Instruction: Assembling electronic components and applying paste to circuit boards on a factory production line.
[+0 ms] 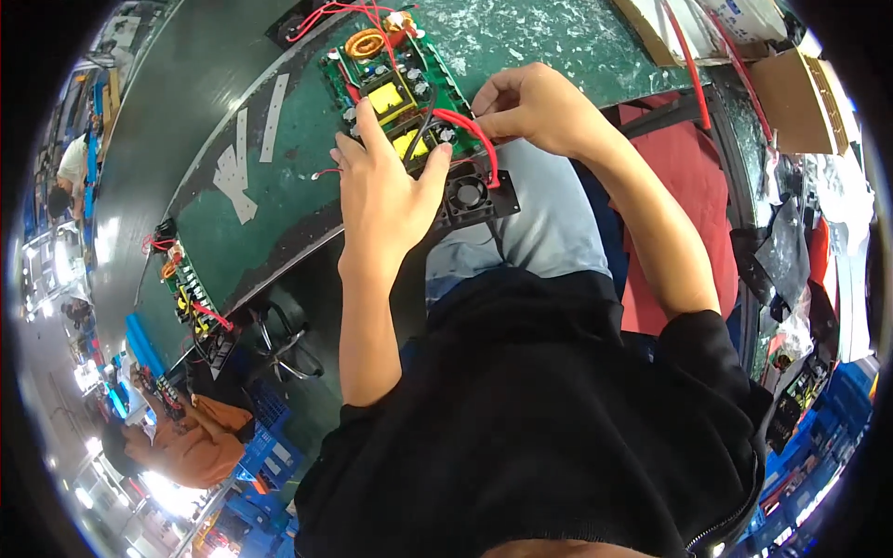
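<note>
Resting left hand (386,191) splayed on circuit board (435,84), holding right hand (544,107) curled, pinch unclear, risking tugging red cable (484,139) between fingers by twisting.

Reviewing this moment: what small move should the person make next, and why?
Probably a slight adjustment with the right hand at the right edge of the circuit board, while the left hand steadies it: the right hand's fingers bend close to that edge, and the left hand spreads over the board's near end. Whether the right hand holds anything is unclear.
</note>
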### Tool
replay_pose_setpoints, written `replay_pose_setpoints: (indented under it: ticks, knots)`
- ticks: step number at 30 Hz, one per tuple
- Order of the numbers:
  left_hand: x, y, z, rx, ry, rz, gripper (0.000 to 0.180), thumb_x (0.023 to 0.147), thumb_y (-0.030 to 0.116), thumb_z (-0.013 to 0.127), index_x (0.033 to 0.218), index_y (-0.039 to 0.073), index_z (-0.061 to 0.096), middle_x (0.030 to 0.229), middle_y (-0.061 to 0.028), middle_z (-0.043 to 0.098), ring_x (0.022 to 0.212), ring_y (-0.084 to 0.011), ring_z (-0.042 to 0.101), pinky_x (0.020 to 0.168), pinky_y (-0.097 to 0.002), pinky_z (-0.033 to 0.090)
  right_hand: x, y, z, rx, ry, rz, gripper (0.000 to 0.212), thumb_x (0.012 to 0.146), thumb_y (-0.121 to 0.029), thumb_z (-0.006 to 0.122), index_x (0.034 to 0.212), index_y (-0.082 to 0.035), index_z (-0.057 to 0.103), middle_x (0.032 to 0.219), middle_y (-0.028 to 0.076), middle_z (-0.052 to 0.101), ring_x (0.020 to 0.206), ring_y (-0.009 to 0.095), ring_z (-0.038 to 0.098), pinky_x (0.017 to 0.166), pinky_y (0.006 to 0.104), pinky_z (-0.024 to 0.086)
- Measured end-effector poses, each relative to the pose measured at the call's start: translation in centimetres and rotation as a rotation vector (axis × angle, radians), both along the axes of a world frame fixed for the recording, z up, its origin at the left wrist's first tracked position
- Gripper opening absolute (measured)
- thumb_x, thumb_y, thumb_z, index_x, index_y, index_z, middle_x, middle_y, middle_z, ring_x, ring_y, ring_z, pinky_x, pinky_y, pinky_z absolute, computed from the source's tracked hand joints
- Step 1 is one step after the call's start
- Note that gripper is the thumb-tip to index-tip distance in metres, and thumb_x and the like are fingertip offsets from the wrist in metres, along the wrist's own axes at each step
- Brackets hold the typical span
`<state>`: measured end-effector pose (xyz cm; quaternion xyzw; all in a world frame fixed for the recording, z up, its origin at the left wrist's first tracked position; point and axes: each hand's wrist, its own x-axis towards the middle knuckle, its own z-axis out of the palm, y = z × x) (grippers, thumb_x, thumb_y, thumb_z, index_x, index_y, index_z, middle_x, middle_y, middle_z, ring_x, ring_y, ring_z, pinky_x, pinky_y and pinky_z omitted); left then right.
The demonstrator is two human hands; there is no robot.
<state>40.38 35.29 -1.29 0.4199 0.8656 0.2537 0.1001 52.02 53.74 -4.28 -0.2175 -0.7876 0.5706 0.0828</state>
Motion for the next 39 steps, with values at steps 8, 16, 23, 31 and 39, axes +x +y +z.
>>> replay_pose_setpoints:
  ticks: [8, 16, 23, 31, 39]
  knots:
    - [0.0, -0.3, -0.4, -0.03, 0.092, -0.021, 0.086, 0.089, 0.041, 0.066, 0.147, -0.004, 0.021, 0.129, -0.0312, 0.048, 0.114, -0.0466, 0.053, 0.095, -0.0501, 0.046, -0.2, 0.5, 1.1, -0.254, -0.061, 0.01, 0.014, 0.085, -0.009, 0.072, 0.09, 0.004, 0.069, 0.079, 0.006, 0.07, 0.071, 0.01, 0.066, 0.068, 0.0236, 0.056]
    - [0.1, -0.3, -0.5, -0.002, 0.112, -0.033, 0.086, 0.09, 0.04, 0.066, 0.147, -0.005, 0.021, 0.129, -0.0328, 0.045, 0.113, -0.0477, 0.053, 0.094, -0.0508, 0.046, -0.8, 0.7, 1.4, -0.338, -0.135, -0.059, 0.021, 0.087, -0.016, 0.074, 0.088, 0.004, 0.07, 0.078, 0.006, 0.07, 0.069, 0.009, 0.067, 0.066, 0.0222, 0.057]
    - [0.1, -0.3, -0.7, 0.026, 0.052, -0.026, 0.089, 0.087, 0.039, 0.068, 0.149, -0.003, 0.018, 0.126, -0.047, 0.037, 0.119, -0.066, 0.04, 0.11, -0.0642, 0.029, -1.3, 0.7, 1.1, -0.182, -0.172, -0.028, 0.02, 0.088, -0.018, 0.074, 0.086, 0.002, 0.071, 0.078, 0.005, 0.07, 0.068, 0.008, 0.067, 0.065, 0.0214, 0.056]
    - [0.3, -0.3, -0.4, -0.03, 0.042, -0.015, 0.09, 0.089, 0.042, 0.065, 0.15, -0.003, 0.017, 0.132, -0.0528, 0.029, 0.124, -0.0697, 0.032, 0.11, -0.0624, 0.029, -2.6, 1.2, 0.0, -0.27, 0.001, -0.116, 0.027, 0.081, -0.022, 0.08, 0.08, 0.004, 0.073, 0.068, 0.007, 0.069, 0.062, 0.011, 0.066, 0.061, 0.0247, 0.056]
    - [0.4, -0.4, -0.8, -0.034, 0.088, -0.007, 0.09, 0.09, 0.044, 0.064, 0.15, -0.004, 0.017, 0.134, -0.0536, 0.027, 0.126, -0.0697, 0.031, 0.11, -0.0612, 0.031, -3.4, 1.5, -0.3, -0.303, 0.024, -0.157, 0.024, 0.081, -0.019, 0.079, 0.08, 0.004, 0.073, 0.071, 0.009, 0.07, 0.063, 0.011, 0.068, 0.063, 0.025, 0.058]
